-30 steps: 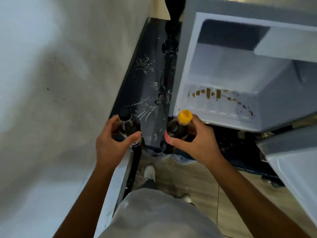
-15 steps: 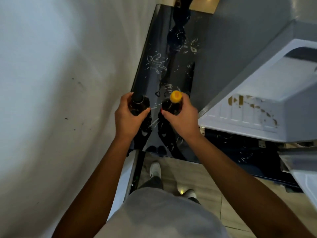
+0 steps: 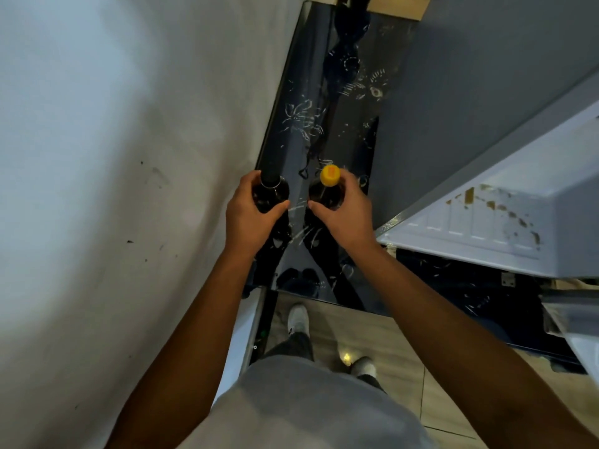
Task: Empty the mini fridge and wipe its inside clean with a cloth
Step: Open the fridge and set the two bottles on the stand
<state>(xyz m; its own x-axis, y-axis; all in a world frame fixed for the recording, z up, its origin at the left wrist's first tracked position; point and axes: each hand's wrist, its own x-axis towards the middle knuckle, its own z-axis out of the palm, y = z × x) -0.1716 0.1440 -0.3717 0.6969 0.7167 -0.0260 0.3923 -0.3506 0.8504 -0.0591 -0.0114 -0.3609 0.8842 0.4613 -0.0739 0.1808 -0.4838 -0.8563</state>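
Two hands, two bottles. Off to the right of the right hand [image 3: 345,215]: mini fridge [image 3: 486,131], grey, bulky, door open, brown spill stains on its white inside floor; nothing visible in what shows of the interior. Under both hands: dark glossy tabletop [image 3: 353,124], slick-looking, reflective. In the left hand [image 3: 249,218]: black-capped bottle [image 3: 270,189], dark, fingers and thumb wrapped round its shoulder. In the right hand: yellow-capped bottle [image 3: 327,191], likewise dark, clasped round the shoulder just below the cap. Both upright, close together, apart; bases hidden, so contact with the tabletop not certain. Probably rigid, fairly heavy if full, perhaps slick from condensation; best held round the body or shoulder, not by the cap.
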